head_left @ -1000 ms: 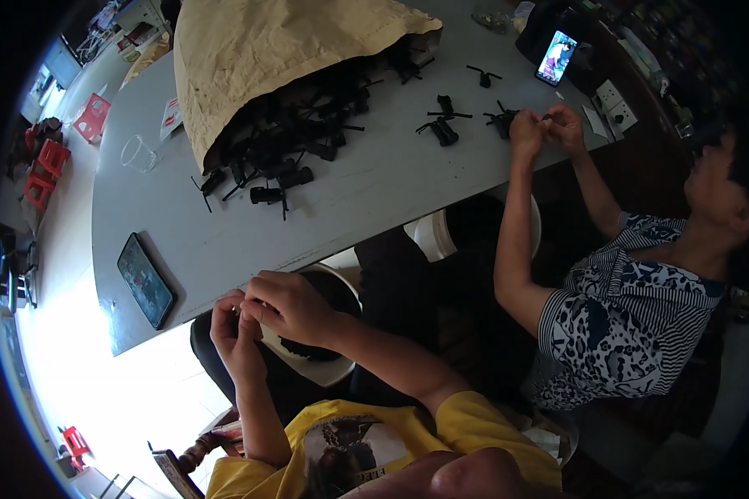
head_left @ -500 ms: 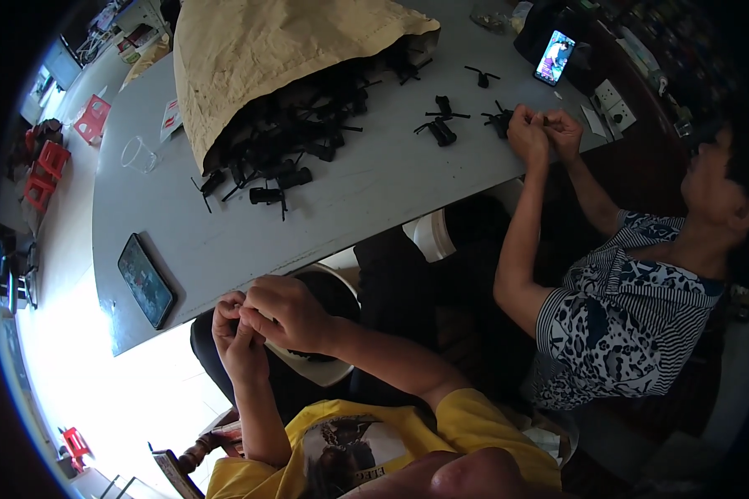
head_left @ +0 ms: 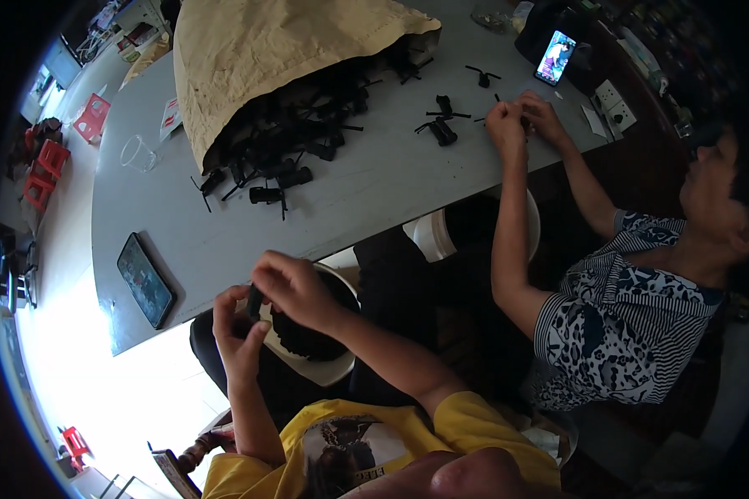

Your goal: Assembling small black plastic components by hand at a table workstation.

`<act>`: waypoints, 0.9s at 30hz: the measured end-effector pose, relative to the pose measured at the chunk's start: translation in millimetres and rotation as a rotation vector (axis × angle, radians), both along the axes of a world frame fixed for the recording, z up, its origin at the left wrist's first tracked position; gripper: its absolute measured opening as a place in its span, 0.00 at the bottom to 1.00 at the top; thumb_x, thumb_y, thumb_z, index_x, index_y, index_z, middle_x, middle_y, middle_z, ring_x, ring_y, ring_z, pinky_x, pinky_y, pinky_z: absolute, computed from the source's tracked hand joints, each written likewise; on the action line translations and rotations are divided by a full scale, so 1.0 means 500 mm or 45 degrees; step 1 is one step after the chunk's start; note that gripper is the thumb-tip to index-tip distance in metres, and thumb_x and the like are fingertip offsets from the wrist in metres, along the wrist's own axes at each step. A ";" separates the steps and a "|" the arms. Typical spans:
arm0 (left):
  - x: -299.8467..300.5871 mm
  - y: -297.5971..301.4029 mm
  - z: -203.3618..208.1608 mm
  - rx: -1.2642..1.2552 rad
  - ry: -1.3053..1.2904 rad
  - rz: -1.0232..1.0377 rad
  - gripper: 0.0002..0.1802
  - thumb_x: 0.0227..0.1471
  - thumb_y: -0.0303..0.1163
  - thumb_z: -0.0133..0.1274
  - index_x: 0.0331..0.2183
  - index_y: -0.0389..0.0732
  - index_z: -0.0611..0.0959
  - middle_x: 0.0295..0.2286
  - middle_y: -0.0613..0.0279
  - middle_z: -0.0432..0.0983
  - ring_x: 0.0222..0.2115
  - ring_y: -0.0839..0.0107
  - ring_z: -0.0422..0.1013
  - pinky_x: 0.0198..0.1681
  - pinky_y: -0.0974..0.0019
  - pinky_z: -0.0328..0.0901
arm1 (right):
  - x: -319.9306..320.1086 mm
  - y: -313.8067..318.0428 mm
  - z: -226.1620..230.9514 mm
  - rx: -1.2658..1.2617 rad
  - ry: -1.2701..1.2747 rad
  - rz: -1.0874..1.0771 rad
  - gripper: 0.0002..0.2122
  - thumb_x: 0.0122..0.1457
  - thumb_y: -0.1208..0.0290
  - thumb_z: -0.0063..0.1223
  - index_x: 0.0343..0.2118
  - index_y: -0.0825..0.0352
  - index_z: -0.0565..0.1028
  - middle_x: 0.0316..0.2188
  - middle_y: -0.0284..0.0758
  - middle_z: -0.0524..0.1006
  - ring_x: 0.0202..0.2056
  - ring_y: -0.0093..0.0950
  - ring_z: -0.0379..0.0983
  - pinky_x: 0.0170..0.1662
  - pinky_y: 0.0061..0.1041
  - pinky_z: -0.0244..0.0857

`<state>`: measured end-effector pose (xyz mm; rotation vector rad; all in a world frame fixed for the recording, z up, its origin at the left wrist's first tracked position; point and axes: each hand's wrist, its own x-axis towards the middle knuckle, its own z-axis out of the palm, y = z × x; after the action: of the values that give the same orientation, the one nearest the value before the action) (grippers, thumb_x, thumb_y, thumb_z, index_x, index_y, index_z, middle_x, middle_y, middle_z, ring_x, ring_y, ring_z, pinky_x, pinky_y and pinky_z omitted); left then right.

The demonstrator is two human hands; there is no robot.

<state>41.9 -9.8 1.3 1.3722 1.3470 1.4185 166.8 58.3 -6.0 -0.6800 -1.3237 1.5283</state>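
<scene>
In front of my lap, above a bucket, I hold a small black cylindrical part [head_left: 255,302] between my two hands. My left hand [head_left: 235,337] has its fingertips at the upper side of the part and its thumb near the lower end. My right hand [head_left: 293,287] is closed, its fingertips at the part's upper right side. Fingers cover some of the part, so its exact shape is hidden. Below my right wrist, the cream bucket [head_left: 341,366] contains a dark mass of black pieces.
A brown paper sack [head_left: 283,50] lies on the grey table [head_left: 349,200], with black parts [head_left: 279,150] spilling from its mouth. A phone [head_left: 146,281] and a clear cup [head_left: 138,155] lie left. At right, a co-worker's hands [head_left: 516,125] work near a lit phone [head_left: 555,58].
My hands have moved slightly apart, the right one rising, and the black part now shows between them. The co-worker's hands have shifted left.
</scene>
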 end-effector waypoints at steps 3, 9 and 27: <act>-0.003 -0.009 0.007 -0.143 0.156 0.036 0.37 0.33 0.44 0.63 0.45 0.37 0.70 0.39 0.63 0.67 0.30 0.78 0.66 0.31 0.77 0.61 | 0.013 0.007 0.005 -0.306 0.154 0.173 0.11 0.60 0.65 0.41 0.25 0.65 0.68 0.17 0.25 0.68 0.16 0.11 0.63 0.16 0.10 0.54; -0.014 0.002 -0.010 0.119 0.337 -0.045 0.33 0.34 0.44 0.62 0.43 0.38 0.74 0.42 0.59 0.67 0.30 0.77 0.68 0.26 0.79 0.61 | 0.008 0.004 0.001 -0.529 0.100 0.356 0.12 0.59 0.63 0.43 0.24 0.65 0.69 0.12 0.27 0.66 0.12 0.15 0.62 0.15 0.14 0.53; -0.007 -0.012 0.002 0.161 0.114 0.062 0.09 0.48 0.26 0.49 0.34 0.33 0.71 0.29 0.62 0.68 0.19 0.83 0.61 0.21 0.81 0.55 | -0.008 -0.018 0.016 0.243 -0.010 0.075 0.06 0.53 0.72 0.51 0.28 0.66 0.65 0.18 0.30 0.69 0.20 0.18 0.66 0.24 0.17 0.59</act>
<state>38.1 -15.7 2.3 1.5103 1.3756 1.5126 162.6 49.2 1.8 -0.5312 -1.4851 1.4240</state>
